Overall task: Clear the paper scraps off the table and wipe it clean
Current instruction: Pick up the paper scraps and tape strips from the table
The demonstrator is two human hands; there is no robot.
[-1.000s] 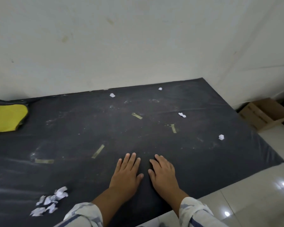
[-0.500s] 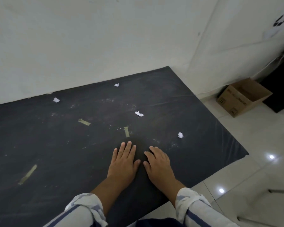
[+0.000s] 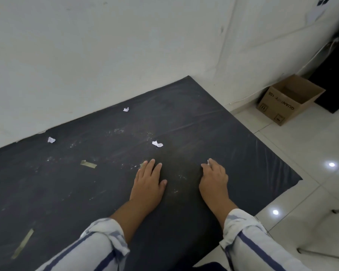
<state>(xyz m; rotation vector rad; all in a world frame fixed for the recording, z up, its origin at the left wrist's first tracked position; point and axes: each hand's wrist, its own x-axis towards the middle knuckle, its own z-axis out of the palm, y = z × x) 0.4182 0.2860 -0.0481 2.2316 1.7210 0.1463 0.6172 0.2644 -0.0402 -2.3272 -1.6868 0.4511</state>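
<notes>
The black table [image 3: 243, 145] runs along a white wall. Three white paper scraps lie loose on it: one near the wall [image 3: 126, 109], one at the far left [image 3: 51, 140], and one in the middle [image 3: 157, 143]. My left hand [image 3: 149, 180] rests flat on the table, fingers straight. My right hand [image 3: 213, 177] is to its right with fingers curled down. Its fingertips and thumb pinch a small paper scrap [image 3: 208, 162], which they mostly hide.
Strips of old tape stick to the table, one [image 3: 88, 164] left of my left hand and another [image 3: 23, 243] near the front edge. White dust smears mark the surface. An open cardboard box [image 3: 290, 98] stands on the tiled floor by the wall. Thin metal legs [image 3: 321, 253] show at the lower right.
The view has swung right, so the yellow cloth and scrap pile are out of sight. My right hand moved right, away from the left, and closed its fingers on a scrap.
</notes>
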